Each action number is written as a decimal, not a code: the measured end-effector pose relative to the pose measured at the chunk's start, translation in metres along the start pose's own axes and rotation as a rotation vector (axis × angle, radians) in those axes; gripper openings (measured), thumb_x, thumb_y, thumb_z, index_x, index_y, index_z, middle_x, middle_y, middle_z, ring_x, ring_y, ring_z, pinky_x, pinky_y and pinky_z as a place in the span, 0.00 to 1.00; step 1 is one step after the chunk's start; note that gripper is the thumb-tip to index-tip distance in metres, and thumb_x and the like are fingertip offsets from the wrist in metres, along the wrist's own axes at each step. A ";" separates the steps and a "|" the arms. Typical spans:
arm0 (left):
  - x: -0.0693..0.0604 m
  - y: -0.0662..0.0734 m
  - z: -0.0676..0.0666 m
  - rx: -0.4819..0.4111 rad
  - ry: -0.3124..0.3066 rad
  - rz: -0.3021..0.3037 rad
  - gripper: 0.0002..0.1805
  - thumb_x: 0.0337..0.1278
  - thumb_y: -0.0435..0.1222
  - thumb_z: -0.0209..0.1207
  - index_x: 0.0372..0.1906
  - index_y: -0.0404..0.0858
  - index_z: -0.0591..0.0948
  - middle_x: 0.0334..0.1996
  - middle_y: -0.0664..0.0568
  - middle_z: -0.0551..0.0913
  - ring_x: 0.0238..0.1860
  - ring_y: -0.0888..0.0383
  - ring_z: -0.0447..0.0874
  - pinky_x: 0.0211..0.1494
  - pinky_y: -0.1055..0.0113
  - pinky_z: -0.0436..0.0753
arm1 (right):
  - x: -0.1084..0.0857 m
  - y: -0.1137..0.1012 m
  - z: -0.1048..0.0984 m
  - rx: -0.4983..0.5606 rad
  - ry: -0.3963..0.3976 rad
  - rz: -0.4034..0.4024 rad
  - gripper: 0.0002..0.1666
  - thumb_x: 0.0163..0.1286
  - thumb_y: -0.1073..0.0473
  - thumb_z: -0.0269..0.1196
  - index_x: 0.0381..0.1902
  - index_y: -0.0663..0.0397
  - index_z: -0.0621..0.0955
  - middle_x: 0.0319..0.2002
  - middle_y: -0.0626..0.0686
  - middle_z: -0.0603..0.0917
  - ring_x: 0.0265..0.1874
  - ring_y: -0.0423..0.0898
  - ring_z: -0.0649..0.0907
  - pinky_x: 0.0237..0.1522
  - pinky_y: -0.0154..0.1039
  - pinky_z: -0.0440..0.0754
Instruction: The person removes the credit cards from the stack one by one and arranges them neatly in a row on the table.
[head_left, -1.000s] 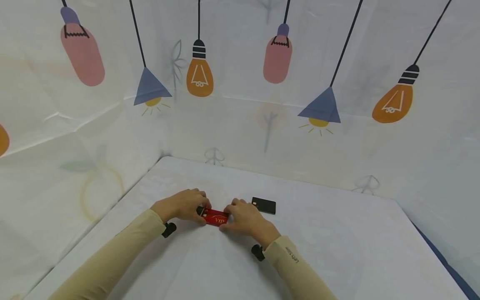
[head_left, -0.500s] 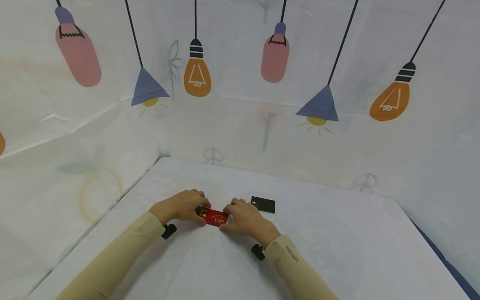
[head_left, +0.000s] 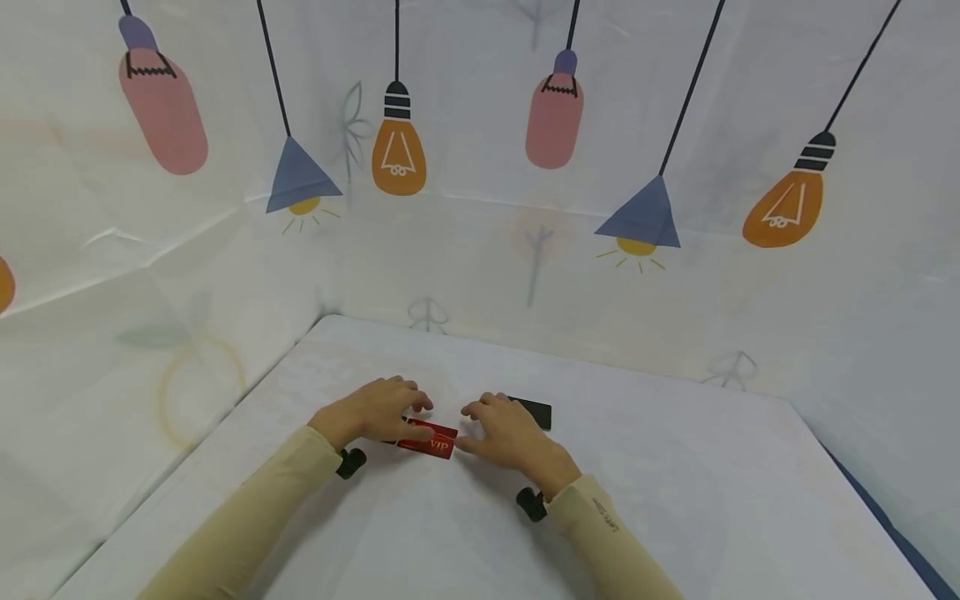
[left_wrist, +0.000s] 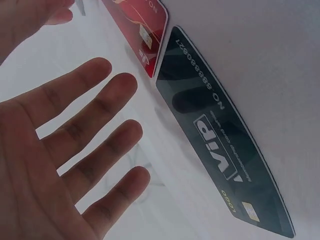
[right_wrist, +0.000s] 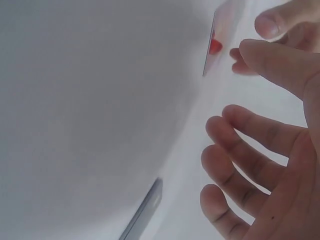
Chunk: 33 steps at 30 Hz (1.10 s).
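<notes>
A red card (head_left: 442, 448) marked VIP lies flat on the white table between my two hands. End to end with it, a dark VIP card (left_wrist: 210, 125) lies in the left wrist view, mostly hidden under the left hand in the head view. My left hand (head_left: 382, 410) hovers over these two cards, its fingers apart and holding nothing. To the right of the red card is my right hand (head_left: 513, 440), fingers loosely bent, with nothing in them. Just behind it, partly covered, lies a black card (head_left: 536, 413).
The white table (head_left: 675, 500) spreads out around the cards. A pale curtain (head_left: 480, 250) printed with lamps and bulbs stands behind it and along its left side. A small black wrist camera (head_left: 532, 504) sits at the right cuff.
Both hands have let go of the red card's ends. The right hand has shifted a little right, partly covering the black card. The left hand's fingers have spread and moved slightly right.
</notes>
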<state>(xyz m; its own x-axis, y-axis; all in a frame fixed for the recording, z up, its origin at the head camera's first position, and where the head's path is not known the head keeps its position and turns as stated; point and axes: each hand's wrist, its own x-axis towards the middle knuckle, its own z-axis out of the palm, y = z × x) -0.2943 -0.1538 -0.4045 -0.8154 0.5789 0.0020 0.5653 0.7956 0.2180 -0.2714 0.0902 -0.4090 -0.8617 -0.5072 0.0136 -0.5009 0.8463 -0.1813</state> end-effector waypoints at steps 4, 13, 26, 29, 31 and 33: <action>0.004 0.005 0.000 -0.007 0.025 -0.014 0.26 0.65 0.58 0.61 0.56 0.44 0.86 0.44 0.55 0.84 0.47 0.54 0.78 0.53 0.54 0.78 | -0.005 0.008 -0.004 0.033 0.006 0.019 0.30 0.67 0.37 0.67 0.62 0.44 0.81 0.54 0.47 0.82 0.56 0.48 0.78 0.62 0.51 0.76; 0.018 0.017 -0.001 -0.009 0.048 0.010 0.25 0.68 0.57 0.59 0.58 0.45 0.85 0.48 0.55 0.85 0.50 0.55 0.78 0.57 0.54 0.77 | -0.014 0.024 -0.010 0.105 0.073 0.013 0.30 0.68 0.41 0.68 0.61 0.50 0.81 0.53 0.51 0.83 0.53 0.50 0.78 0.57 0.51 0.79; 0.041 0.032 0.001 -0.002 0.062 0.020 0.27 0.68 0.56 0.60 0.61 0.43 0.83 0.54 0.51 0.82 0.53 0.51 0.79 0.60 0.52 0.77 | -0.023 0.052 -0.017 0.143 0.127 0.050 0.29 0.68 0.45 0.69 0.62 0.52 0.81 0.56 0.53 0.81 0.56 0.53 0.78 0.59 0.54 0.76; 0.047 0.037 0.003 0.003 0.054 0.004 0.29 0.67 0.56 0.60 0.63 0.43 0.81 0.58 0.50 0.81 0.56 0.50 0.78 0.63 0.51 0.75 | -0.027 0.060 -0.019 0.137 0.131 0.077 0.30 0.68 0.45 0.69 0.63 0.51 0.80 0.57 0.54 0.80 0.55 0.53 0.78 0.58 0.54 0.76; 0.051 0.040 0.005 0.006 0.047 -0.007 0.30 0.66 0.57 0.61 0.64 0.44 0.81 0.60 0.50 0.80 0.59 0.50 0.77 0.65 0.51 0.74 | -0.029 0.065 -0.019 0.129 0.134 0.091 0.31 0.67 0.45 0.70 0.64 0.51 0.80 0.57 0.54 0.80 0.54 0.53 0.78 0.57 0.54 0.77; 0.056 0.042 0.008 0.011 0.042 -0.010 0.30 0.65 0.57 0.63 0.65 0.45 0.80 0.61 0.50 0.79 0.60 0.50 0.77 0.66 0.51 0.73 | -0.031 0.070 -0.020 0.129 0.135 0.101 0.31 0.67 0.45 0.71 0.64 0.51 0.80 0.58 0.54 0.79 0.54 0.53 0.78 0.57 0.54 0.76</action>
<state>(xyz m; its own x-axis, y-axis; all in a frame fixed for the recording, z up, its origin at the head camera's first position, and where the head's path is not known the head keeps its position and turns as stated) -0.3153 -0.0867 -0.4026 -0.8255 0.5630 0.0405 0.5582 0.8035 0.2070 -0.2813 0.1683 -0.4025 -0.9144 -0.3870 0.1186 -0.4043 0.8596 -0.3125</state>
